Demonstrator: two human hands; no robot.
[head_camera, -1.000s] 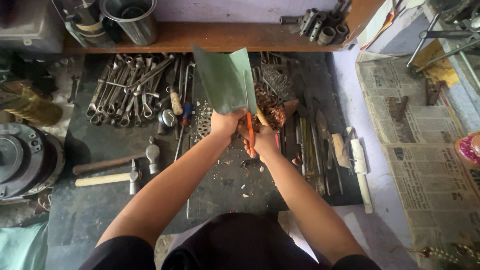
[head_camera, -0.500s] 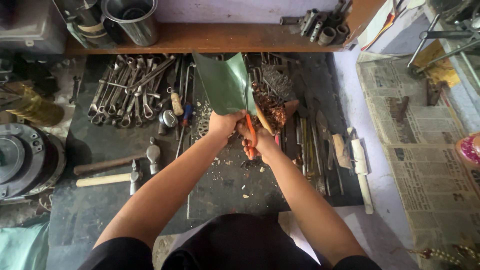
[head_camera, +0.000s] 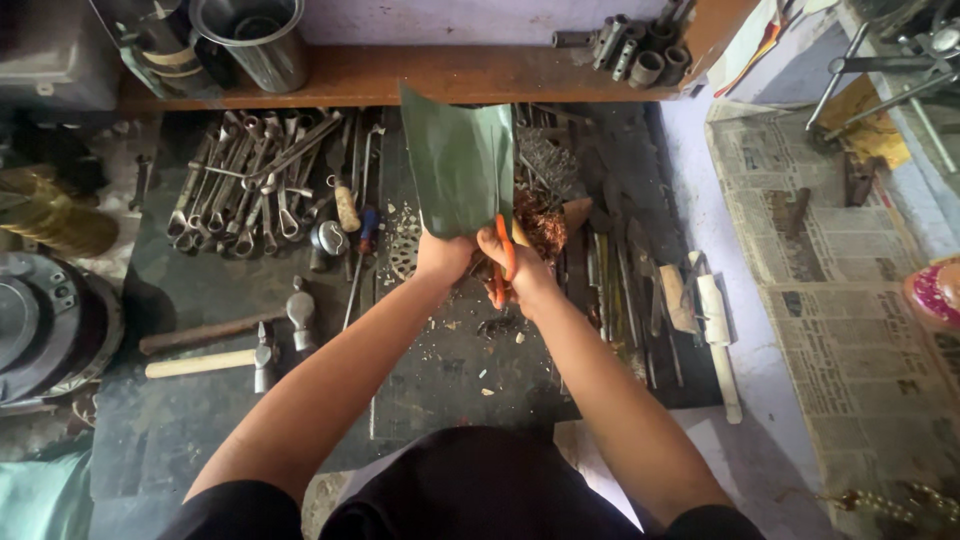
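The flat dark green sheet (head_camera: 458, 170) now stands more upright; the orange-handled scissors (head_camera: 503, 262) sit slightly lower.

This place is a workshop, probably for metal or repair work. The dark surface (head_camera: 200, 420) is dirty and carries many wrenches (head_camera: 250, 185), two hammers (head_camera: 230, 345) and files (head_camera: 610, 275). A wooden shelf (head_camera: 400, 75) holds a metal pot (head_camera: 250, 35) and sockets (head_camera: 630, 50). Old newspapers (head_camera: 850, 300) cover the right side
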